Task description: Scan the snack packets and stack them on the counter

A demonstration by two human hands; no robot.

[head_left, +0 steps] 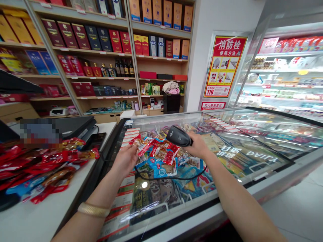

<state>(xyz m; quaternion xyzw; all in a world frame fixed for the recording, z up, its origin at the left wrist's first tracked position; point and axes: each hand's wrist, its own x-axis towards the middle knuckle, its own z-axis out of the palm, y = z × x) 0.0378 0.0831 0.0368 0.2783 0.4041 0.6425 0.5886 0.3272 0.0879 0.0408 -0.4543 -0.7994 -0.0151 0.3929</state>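
Head view: over the freezer (280, 183), right hand (199, 145) is gripping scanner (178, 136), left hand (125, 158) is pinching packet (141, 146); I'm judging it light, soft, slippery, best taken by edge.

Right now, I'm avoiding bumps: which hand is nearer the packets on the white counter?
Left: the left hand is right of those packets; the right hand is farther right.

A black handheld scanner (176, 135) tilts above a loose heap of red and blue snack packets (164, 156), glossy and overlapping on a glass top (151, 198); one red packet (143, 146) is at the heap's left edge.
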